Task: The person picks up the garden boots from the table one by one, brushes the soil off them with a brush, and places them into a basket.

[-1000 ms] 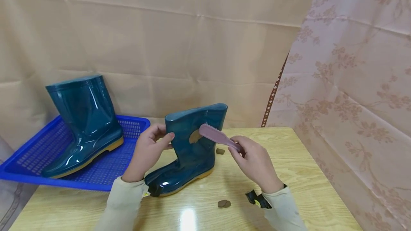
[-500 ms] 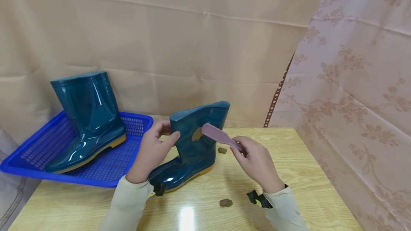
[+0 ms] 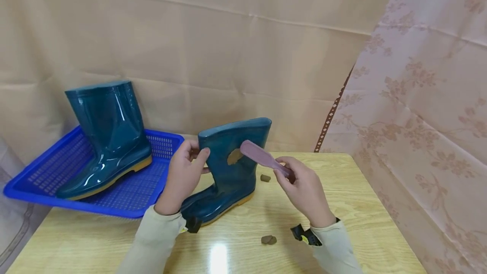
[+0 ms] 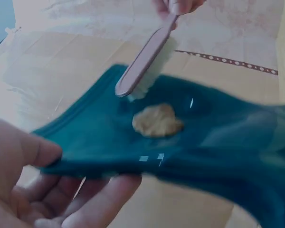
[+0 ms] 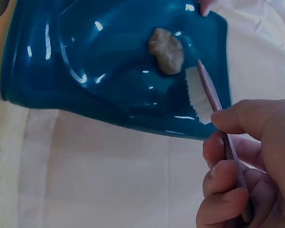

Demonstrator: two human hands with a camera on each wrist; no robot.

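Note:
A teal rain boot (image 3: 232, 185) stands on the table, toe toward the lower left. My left hand (image 3: 184, 176) grips its shaft near the top edge, thumb on the near side and fingers behind, as the left wrist view also shows. On the shaft sticks a brown lump of mud-like stuff (image 4: 156, 121). My right hand (image 3: 304, 189) holds a pinkish-purple brush (image 3: 260, 155) by its handle. The brush's white bristles (image 5: 198, 95) face the boot beside the lump; whether they touch the boot I cannot tell.
A second teal boot (image 3: 110, 143) stands in a blue plastic basket (image 3: 125, 212) at the left. Brown pieces (image 3: 268, 239) lie on the table (image 3: 327, 206) near the front, and another brown piece (image 3: 265, 178) lies behind the boot's heel. Beige cloth (image 3: 213, 54) hangs behind.
The head view has shifted slightly. Both hands keep their holds on the boot and the brush, and the brush has moved only a little against the shaft. The brown lump stays on the boot.

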